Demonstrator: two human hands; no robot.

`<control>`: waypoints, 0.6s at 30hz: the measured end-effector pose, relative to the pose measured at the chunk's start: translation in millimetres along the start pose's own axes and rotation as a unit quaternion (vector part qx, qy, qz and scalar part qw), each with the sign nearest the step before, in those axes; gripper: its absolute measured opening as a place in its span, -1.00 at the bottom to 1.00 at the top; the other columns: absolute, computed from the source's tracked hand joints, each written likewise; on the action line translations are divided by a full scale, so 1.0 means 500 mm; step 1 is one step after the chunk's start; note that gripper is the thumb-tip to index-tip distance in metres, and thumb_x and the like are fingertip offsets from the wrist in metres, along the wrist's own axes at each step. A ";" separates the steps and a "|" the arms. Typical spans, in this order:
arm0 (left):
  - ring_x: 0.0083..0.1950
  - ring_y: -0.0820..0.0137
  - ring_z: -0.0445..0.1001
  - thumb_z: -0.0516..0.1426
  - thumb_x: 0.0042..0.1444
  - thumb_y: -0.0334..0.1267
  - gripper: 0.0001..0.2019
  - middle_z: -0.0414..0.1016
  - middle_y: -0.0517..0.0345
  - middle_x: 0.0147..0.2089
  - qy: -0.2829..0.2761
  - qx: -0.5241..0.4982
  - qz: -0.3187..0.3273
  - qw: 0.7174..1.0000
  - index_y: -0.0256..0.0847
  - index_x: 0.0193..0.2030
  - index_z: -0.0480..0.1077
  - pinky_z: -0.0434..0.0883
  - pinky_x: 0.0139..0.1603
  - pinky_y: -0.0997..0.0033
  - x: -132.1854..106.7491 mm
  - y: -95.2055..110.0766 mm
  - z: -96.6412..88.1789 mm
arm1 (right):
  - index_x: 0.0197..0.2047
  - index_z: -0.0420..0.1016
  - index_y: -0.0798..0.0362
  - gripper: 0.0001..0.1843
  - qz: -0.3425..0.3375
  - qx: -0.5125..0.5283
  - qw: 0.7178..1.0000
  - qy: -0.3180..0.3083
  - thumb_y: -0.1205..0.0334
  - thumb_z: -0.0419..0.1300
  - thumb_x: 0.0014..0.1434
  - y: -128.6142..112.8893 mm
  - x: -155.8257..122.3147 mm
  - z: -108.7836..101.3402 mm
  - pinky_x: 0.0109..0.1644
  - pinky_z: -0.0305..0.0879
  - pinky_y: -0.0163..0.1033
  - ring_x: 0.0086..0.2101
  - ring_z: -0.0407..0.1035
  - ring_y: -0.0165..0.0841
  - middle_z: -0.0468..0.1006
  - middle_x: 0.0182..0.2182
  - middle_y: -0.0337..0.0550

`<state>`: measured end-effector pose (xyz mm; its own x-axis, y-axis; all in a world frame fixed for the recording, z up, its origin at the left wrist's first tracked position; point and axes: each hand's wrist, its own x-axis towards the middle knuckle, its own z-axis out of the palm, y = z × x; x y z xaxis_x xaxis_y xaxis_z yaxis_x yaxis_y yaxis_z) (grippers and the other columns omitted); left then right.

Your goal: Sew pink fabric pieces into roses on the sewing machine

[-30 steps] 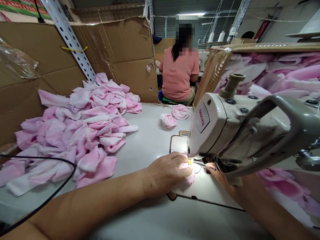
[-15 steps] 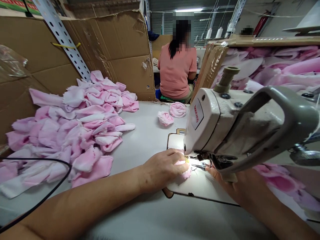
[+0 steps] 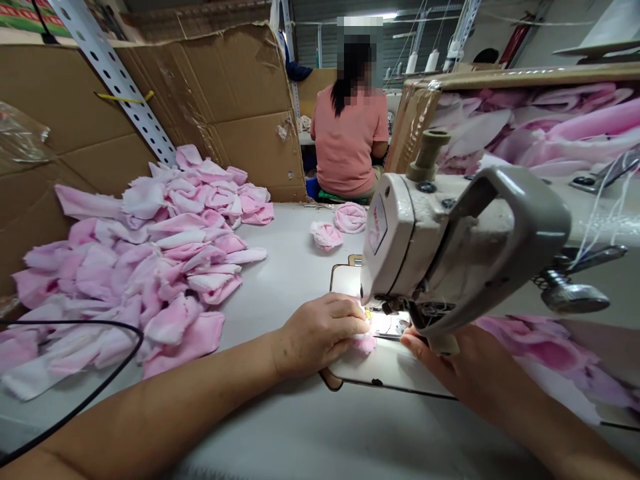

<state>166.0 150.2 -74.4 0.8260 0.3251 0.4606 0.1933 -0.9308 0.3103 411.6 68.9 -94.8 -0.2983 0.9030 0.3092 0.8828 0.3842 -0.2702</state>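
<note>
A scrap of pink fleecy fabric (image 3: 364,343) lies under the needle of the sewing machine (image 3: 400,253), on the table (image 3: 310,427). The left hand (image 3: 320,337) has its grip together on the scrap, just in front of the machine. The right hand (image 3: 440,360) curls just right of the needle; its grip cannot be told. Two rolled pink rosettes (image 3: 340,223) sit just left of the machine, a heap of pink fabric pieces (image 3: 145,253) lies well left of it, and a seated co-worker (image 3: 347,140) in a salmon shirt is beyond it.
</note>
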 end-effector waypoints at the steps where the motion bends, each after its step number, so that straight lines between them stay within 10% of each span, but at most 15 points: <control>1: -0.01 0.37 0.39 0.06 0.21 -0.43 -0.90 0.46 0.12 -0.24 0.000 -0.004 -0.002 1.000 -0.22 -0.25 0.39 0.35 0.09 0.43 -0.001 -0.001 -0.001 | -0.41 0.45 0.01 -0.71 -0.001 0.000 1.000 -0.002 0.15 0.02 0.27 -0.001 0.001 0.002 -0.40 0.26 -0.23 -0.47 0.43 -0.30 0.51 -0.51 -0.18; 18: -0.26 0.45 0.38 0.08 0.24 -0.31 -0.91 0.45 0.18 -0.27 -0.011 0.155 0.039 0.987 -0.20 -0.26 0.41 0.39 -0.01 0.48 0.001 0.008 0.015 | -0.32 0.43 0.04 -0.73 -0.018 -0.012 1.000 -0.001 0.20 -0.05 0.29 -0.007 -0.007 0.004 -0.41 0.27 -0.18 -0.49 0.42 -0.28 0.51 -0.45 -0.12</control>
<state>171.3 145.3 -78.9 0.8551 0.2493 0.4545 0.2780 -0.9606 0.0038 408.7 64.9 -96.9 -0.3306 0.8893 0.3158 0.8801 0.4114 -0.2370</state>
